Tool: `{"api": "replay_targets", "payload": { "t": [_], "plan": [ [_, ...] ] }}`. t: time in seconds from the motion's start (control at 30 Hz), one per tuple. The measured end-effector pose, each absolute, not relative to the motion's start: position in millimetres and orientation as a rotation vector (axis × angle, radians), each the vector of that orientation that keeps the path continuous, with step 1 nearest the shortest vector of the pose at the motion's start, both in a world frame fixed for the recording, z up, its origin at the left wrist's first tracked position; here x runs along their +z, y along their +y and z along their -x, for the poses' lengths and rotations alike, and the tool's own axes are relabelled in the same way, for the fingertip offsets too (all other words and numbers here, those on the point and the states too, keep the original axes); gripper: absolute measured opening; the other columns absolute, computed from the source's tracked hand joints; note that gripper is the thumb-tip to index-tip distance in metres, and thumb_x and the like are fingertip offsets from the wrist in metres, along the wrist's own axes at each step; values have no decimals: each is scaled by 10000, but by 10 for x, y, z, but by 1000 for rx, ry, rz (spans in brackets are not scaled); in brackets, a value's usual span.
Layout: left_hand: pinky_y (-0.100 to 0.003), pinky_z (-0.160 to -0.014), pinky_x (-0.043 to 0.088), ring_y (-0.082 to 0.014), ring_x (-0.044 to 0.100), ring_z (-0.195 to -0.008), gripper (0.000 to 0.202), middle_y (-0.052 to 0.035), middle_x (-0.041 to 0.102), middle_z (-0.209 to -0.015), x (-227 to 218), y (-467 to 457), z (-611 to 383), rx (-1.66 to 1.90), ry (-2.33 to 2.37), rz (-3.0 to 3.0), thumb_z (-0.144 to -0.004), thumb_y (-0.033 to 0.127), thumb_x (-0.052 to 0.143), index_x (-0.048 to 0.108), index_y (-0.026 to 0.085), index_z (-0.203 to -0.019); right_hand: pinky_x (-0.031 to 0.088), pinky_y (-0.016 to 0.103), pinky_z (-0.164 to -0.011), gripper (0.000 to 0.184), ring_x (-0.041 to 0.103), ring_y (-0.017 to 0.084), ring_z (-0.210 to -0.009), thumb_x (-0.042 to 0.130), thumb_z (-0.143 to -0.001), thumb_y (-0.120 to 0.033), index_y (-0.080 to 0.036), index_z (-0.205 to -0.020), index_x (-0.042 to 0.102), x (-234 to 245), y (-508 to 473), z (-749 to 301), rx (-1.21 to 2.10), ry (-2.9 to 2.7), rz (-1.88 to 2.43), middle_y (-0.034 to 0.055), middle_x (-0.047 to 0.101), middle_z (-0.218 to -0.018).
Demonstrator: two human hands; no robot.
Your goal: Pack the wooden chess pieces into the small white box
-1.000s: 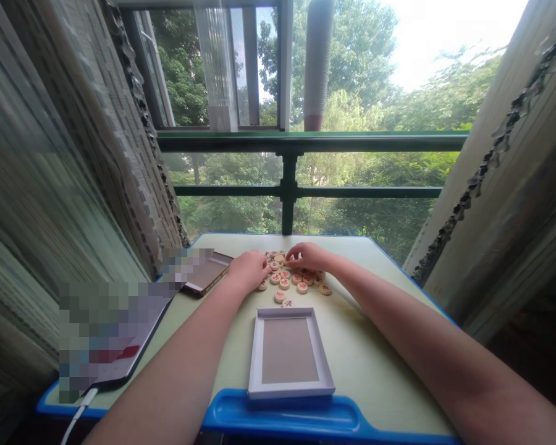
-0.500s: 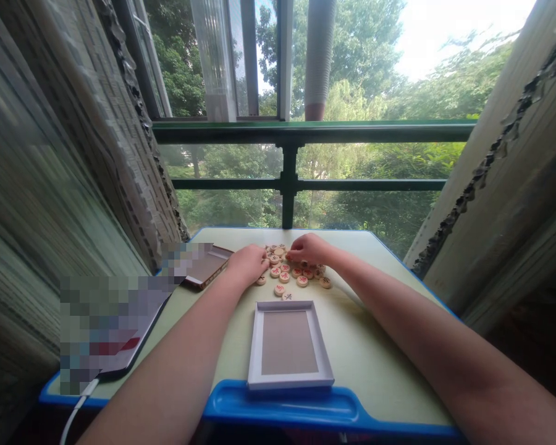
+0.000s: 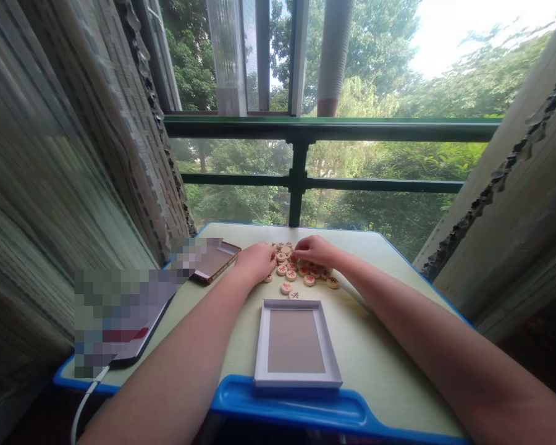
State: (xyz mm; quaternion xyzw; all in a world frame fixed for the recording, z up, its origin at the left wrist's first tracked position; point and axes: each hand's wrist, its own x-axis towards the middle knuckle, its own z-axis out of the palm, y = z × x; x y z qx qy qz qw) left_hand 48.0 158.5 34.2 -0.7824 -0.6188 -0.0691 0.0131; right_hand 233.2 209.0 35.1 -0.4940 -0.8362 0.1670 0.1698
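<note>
A loose heap of round wooden xiangqi pieces (image 3: 291,275), marked with red or black characters, lies toward the far side of the table. My left hand (image 3: 258,259) curls against the heap's left side, its fingers bent and partly hidden; what they hold, if anything, does not show. At the heap's upper right, my right hand (image 3: 315,250) has its fingertips pinched together on a xiangqi piece, which they mostly cover. Nearer to me, between my forearms, sits a shallow white box tray (image 3: 261,346) with a grey-brown bottom.
To the left lies a second shallow box part (image 3: 217,262) with a patterned outer edge. A tablet-like device (image 3: 141,334), partly blurred out, has a white cable (image 3: 86,402) plugged in. The table's blue rim (image 3: 291,405) has a moulded groove at the front. Curtains (image 3: 505,179) flank a green railing (image 3: 333,128).
The whole view has shifted slightly, so everything appears a little further right. Both hands remain at the heap, with only slight finger movement.
</note>
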Motion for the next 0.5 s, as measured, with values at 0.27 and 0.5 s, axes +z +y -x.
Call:
{"api": "replay_targets", "payload": {
  "t": [0.27, 0.5],
  "plan": [
    [-242, -795, 442, -179, 589, -926, 386, -27, 569, -1130, 315, 1596, -490, -302, -1847, 2578, -787, 210, 470, 600, 331, -1130, 375, 209, -521, 248, 525, 110, -582, 557, -736, -354, -164, -764, 715, 353, 2128, -2354, 451, -2400, 1421, 17, 664, -678],
    [-266, -806, 451, -193, 592, -925, 326, -34, 611, -1090, 320, 1585, -503, -353, -1784, 2570, -794, 228, 432, 658, 271, -1025, 355, 211, -516, 265, 513, 105, -559, 504, -774, -328, -157, -744, 705, 317, 2145, -2385, 369, -2416, 1460, 23, 658, -652]
  ]
}}
